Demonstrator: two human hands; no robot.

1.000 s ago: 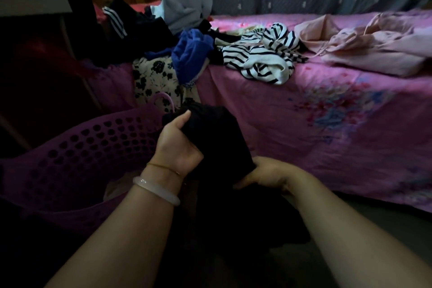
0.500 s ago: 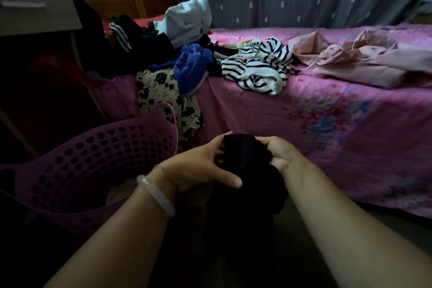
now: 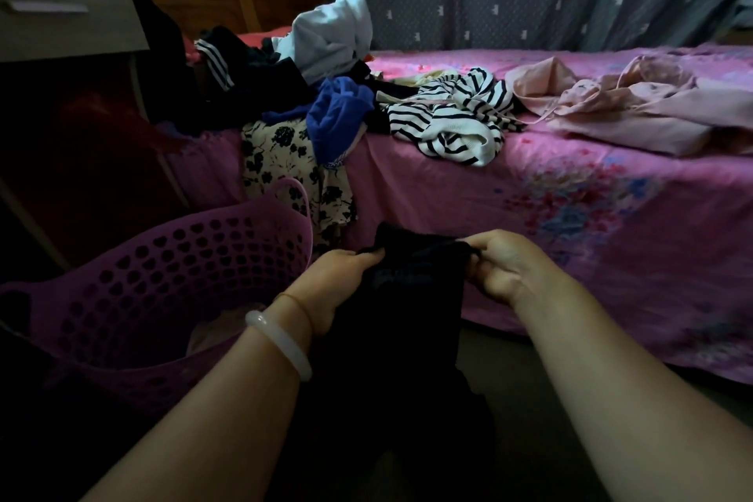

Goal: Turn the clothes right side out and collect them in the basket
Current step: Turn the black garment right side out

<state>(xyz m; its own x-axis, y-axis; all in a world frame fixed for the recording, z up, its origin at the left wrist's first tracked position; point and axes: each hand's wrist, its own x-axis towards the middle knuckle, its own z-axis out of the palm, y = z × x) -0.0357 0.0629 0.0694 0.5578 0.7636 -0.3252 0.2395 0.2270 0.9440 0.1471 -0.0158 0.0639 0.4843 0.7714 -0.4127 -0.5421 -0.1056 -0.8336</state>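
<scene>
pink bed (image 3: pixel 570 224) lay beyond as left hand (image 3: pixel 338 281) and right hand (image 3: pixel 503 269) pinched the black garment (image 3: pixel 411 298) spread between them, probably checking its side.

- The left forearm (image 3: pixel 228 412) and right forearm (image 3: pixel 603 379) are bare to the lower edge of the view.
- A thick, smooth, milky-white bangle (image 3: pixel 281 342) circles the left wrist.
- A thin gold-coloured bracelet (image 3: pixel 299 308) sits just beyond it, toward the left hand (image 3: pixel 338 281).

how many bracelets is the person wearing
2, both on the left wrist: a pale bangle and, just beyond it, a thin gold chain. The right wrist shows none.
</scene>
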